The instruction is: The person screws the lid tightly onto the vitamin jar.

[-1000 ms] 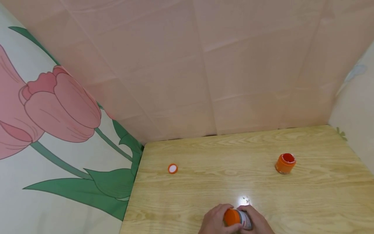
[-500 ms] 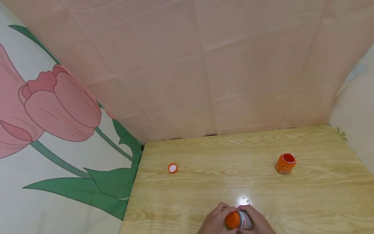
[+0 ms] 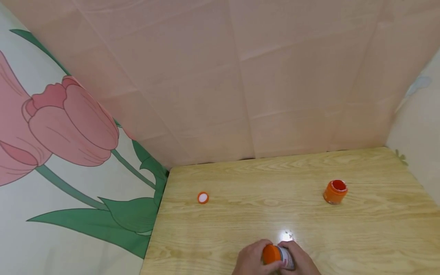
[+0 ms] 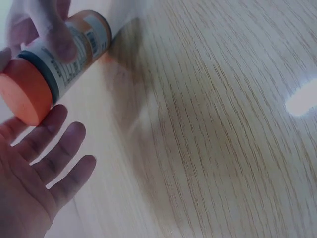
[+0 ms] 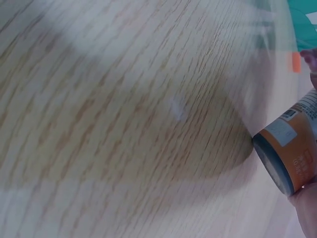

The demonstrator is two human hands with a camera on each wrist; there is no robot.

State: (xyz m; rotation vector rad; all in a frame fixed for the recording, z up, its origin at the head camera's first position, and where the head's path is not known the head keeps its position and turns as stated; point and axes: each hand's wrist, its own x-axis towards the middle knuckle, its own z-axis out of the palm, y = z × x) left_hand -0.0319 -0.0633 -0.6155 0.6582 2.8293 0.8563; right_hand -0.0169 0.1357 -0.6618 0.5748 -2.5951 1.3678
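A small bottle (image 3: 286,259) with a white and orange label and an orange screw cap (image 3: 271,254) is held tilted between both hands at the table's near edge. My left hand (image 3: 250,258) pinches the cap between thumb and index finger; its other fingers (image 4: 67,181) stretch out loosely below, as the left wrist view shows. My right hand (image 3: 300,260) grips the bottle's body. A dark band lies just under the cap. The bottle's dark base (image 5: 271,163) points toward the right wrist camera, low over the wood.
An open orange jar (image 3: 332,194), red inside, stands at the right of the wooden table (image 3: 261,210). Toward the left lies a small orange lid (image 3: 203,198), white inner side up. Pink cloth (image 3: 206,84) hangs behind; a tulip-printed sheet (image 3: 86,183) borders the left.
My left hand's fingers moved over the cap and back, the thumb slipping from view and then showing again in front. The right hand stays round the bottle. Jar and loose lid have not moved.
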